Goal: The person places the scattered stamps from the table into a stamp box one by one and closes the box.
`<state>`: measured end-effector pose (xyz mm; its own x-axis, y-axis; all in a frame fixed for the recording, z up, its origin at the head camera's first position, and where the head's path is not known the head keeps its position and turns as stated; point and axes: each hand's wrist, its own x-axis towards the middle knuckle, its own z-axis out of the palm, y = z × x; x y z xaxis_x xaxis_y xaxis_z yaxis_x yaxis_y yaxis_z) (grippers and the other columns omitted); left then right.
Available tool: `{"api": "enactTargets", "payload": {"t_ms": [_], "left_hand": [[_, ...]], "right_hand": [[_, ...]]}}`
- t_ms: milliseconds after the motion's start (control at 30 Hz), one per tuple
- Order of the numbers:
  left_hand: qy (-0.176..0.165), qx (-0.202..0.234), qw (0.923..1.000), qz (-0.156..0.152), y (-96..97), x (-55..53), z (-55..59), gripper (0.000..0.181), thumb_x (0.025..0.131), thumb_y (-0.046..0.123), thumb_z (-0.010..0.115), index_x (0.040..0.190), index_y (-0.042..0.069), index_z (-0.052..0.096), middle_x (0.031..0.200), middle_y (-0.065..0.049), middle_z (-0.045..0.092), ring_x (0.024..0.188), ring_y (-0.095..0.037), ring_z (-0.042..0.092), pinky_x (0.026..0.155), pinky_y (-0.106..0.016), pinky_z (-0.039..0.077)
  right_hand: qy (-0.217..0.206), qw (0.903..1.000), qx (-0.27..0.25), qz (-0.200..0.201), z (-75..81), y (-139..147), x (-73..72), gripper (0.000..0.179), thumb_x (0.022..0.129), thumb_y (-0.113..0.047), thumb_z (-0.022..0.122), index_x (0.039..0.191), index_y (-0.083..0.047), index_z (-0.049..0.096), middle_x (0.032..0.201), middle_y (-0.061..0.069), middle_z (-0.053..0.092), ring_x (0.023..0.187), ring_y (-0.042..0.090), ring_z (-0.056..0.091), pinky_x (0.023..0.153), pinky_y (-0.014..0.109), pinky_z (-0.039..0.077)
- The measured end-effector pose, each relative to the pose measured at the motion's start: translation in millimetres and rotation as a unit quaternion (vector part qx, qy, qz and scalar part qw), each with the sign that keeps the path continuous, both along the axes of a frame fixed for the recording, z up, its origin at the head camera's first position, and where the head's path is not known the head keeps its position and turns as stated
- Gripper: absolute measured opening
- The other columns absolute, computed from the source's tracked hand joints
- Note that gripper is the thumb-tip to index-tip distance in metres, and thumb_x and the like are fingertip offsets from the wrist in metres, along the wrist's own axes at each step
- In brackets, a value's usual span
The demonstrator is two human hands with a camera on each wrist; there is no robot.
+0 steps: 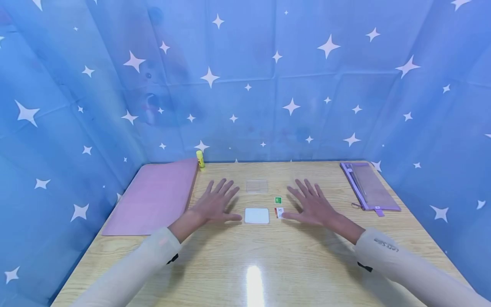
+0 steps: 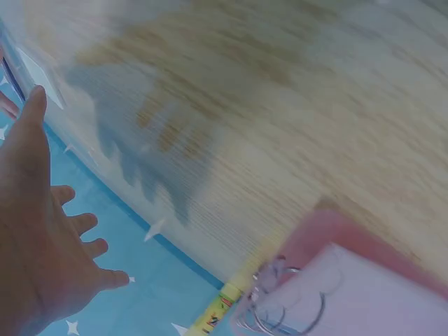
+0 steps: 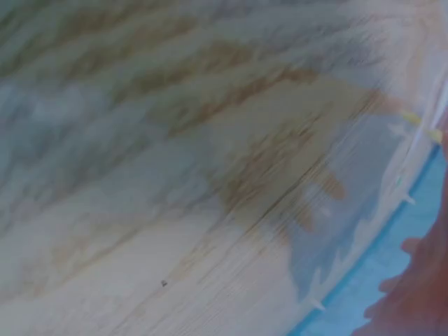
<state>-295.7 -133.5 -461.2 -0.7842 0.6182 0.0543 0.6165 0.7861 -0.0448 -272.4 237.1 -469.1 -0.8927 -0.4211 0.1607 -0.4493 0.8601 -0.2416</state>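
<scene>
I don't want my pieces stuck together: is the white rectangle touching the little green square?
Apart. The head view shows bare wooden tabletop between the white rectangle and the green square.

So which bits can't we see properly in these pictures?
Head view: one edge of the red-and-white card, hidden by the right hand.
Head view: the design on the green square, too small.
Left wrist view: one end of the yellow tube, cut off by the bottom edge.
Right wrist view: part of that hand, cut off by the right edge.
</scene>
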Motion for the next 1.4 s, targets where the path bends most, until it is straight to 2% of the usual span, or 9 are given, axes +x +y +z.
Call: {"api": "enactTargets", "payload": {"t_ms": [167,500,700,833,1033,1133,1200,1400], "left_hand": [[-0.006,-0.003,1.0000,-0.006,8.5,4.6,0.2,0.101,0.092,0.083,0.045,0.165,0.015,0.028,0.171,-0.013,0.022,0.158,-0.037,0.016,0.123,-0.065,0.012],[-0.024,0.037,0.9985,-0.033,19.2,10.6,-1.7,0.094,0.095,0.074,0.053,0.163,0.014,0.033,0.165,-0.015,0.036,0.156,-0.038,0.022,0.122,-0.064,0.016],[-0.032,0.069,0.9951,-0.062,23.7,11.6,-5.7,0.085,0.095,0.066,0.061,0.158,0.012,0.043,0.153,-0.016,0.048,0.151,-0.040,0.031,0.120,-0.065,0.023],[-0.043,0.076,0.9938,-0.068,27.4,10.8,-7.2,0.079,0.096,0.063,0.064,0.155,0.013,0.048,0.147,-0.011,0.053,0.147,-0.034,0.037,0.121,-0.059,0.026],[-0.040,0.097,0.9906,-0.088,30.1,10.2,-8.6,0.072,0.095,0.057,0.069,0.149,0.011,0.056,0.137,-0.007,0.061,0.132,-0.025,0.051,0.116,-0.045,0.038],[-0.052,0.112,0.9877,-0.095,30.8,10.7,-9.8,0.068,0.095,0.053,0.071,0.147,0.010,0.058,0.135,-0.006,0.062,0.127,-0.022,0.054,0.112,-0.042,0.043],[-0.061,0.118,0.9867,-0.094,31.7,10.9,-11.4,0.066,0.096,0.051,0.072,0.146,0.011,0.059,0.135,-0.005,0.062,0.127,-0.021,0.055,0.109,-0.040,0.045],[-0.074,0.143,0.9829,-0.090,34.9,11.8,-15.2,0.059,0.095,0.045,0.075,0.141,0.009,0.063,0.130,-0.004,0.064,0.121,-0.019,0.057,0.100,-0.036,0.051]], "right_hand": [[0.011,0.9998,-0.004,0.014,-2.2,-4,2.7,0.096,0.088,-0.071,0.066,0.160,-0.012,0.041,0.169,0.021,0.021,0.155,0.048,0.012,0.120,0.070,0.007],[0.035,0.9978,-0.019,0.054,-3.9,-10,8.0,0.089,0.090,-0.066,0.069,0.157,-0.011,0.046,0.166,0.024,0.028,0.154,0.049,0.018,0.119,0.071,0.013],[0.043,0.9963,-0.019,0.072,-5.0,-13,9.0,0.084,0.090,-0.063,0.071,0.153,-0.010,0.052,0.158,0.027,0.041,0.147,0.051,0.033,0.118,0.071,0.020],[0.054,0.9948,-0.026,0.083,-5.4,-13,9.5,0.079,0.090,-0.059,0.073,0.149,-0.010,0.056,0.148,0.025,0.053,0.139,0.046,0.045,0.115,0.067,0.029],[0.052,0.9935,-0.050,0.088,-4.7,-15,11.1,0.067,0.090,-0.051,0.077,0.141,-0.009,0.065,0.130,0.017,0.065,0.122,0.037,0.059,0.102,0.060,0.045],[0.049,0.9936,-0.050,0.088,-5.9,-16,10.9,0.062,0.090,-0.049,0.078,0.138,-0.010,0.068,0.123,0.014,0.068,0.113,0.032,0.062,0.091,0.052,0.051],[0.048,0.9934,-0.050,0.092,-7.3,-16,10.2,0.059,0.091,-0.048,0.079,0.137,-0.011,0.069,0.120,0.012,0.069,0.107,0.027,0.063,0.084,0.045,0.053],[0.050,0.9900,-0.077,0.108,-9.0,-20,8.7,0.043,0.092,-0.040,0.080,0.124,-0.012,0.076,0.111,0.008,0.071,0.094,0.021,0.065,0.072,0.035,0.052]]}}
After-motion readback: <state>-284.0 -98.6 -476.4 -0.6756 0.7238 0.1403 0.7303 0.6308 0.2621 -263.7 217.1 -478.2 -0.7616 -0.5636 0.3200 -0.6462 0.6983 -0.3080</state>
